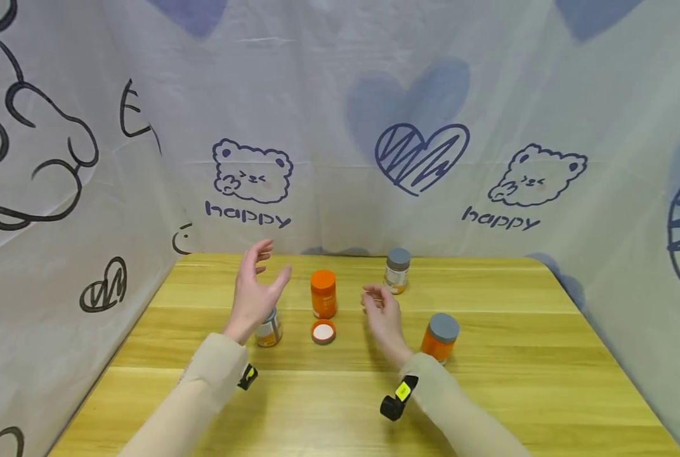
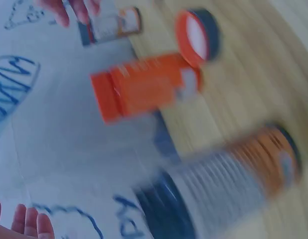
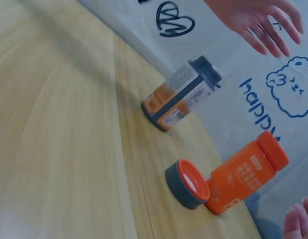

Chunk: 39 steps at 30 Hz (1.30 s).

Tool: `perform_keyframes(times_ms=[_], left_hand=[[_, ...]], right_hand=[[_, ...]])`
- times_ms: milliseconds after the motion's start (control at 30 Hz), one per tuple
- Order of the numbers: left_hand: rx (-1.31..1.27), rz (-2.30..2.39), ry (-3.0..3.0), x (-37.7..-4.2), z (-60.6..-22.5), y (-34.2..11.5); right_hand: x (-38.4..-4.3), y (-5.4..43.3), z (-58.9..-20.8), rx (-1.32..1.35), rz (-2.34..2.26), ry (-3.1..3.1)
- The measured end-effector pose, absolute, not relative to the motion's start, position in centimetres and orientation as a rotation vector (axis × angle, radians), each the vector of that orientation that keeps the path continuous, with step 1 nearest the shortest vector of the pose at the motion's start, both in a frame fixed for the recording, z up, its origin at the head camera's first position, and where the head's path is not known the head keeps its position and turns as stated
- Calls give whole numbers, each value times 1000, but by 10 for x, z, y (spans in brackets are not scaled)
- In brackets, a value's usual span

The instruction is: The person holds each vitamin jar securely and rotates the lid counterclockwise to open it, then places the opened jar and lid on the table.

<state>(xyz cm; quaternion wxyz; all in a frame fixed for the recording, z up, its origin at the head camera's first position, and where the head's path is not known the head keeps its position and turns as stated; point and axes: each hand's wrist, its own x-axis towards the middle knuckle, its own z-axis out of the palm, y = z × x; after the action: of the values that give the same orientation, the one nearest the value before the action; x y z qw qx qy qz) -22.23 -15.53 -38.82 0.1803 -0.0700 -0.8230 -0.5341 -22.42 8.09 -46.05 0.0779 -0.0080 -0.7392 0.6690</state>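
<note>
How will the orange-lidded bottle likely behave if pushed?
The orange-lidded bottle stands taller than wide, so a high push might tip it. Its round sides suggest rolling once down. Its smooth-looking surface may be slippery.

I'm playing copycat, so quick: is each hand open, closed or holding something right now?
Left hand: open, holding nothing.
Right hand: open, loosely curved, holding nothing.

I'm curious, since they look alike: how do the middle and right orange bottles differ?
The middle orange bottle has an orange top; the right orange bottle has a grey cap. The middle orange bottle stands nearer the back cloth than the right orange bottle. An upturned loose cap lies by the middle orange bottle, none by the right one. Both stand upright with orange bodies.
</note>
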Motion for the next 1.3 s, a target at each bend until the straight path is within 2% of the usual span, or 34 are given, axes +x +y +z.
perform_keyframes(times_ms=[233,467,900,1300], left_hand=[[-215,-1592,-2256,-235,-393,-106],[16,-1675,-2287,-244,-421,-80],[284,-1721,-2411,-250,-456,-76],[361,-1858,-2482,-258,-474,-74]], right_hand=[[-222,87,-454,-126,2077,-2114],[-219,89,-455,-176,2127,-2108],[-217,87,-474,-265,2115,-2121],[-214,87,-479,-301,2184,-2093]])
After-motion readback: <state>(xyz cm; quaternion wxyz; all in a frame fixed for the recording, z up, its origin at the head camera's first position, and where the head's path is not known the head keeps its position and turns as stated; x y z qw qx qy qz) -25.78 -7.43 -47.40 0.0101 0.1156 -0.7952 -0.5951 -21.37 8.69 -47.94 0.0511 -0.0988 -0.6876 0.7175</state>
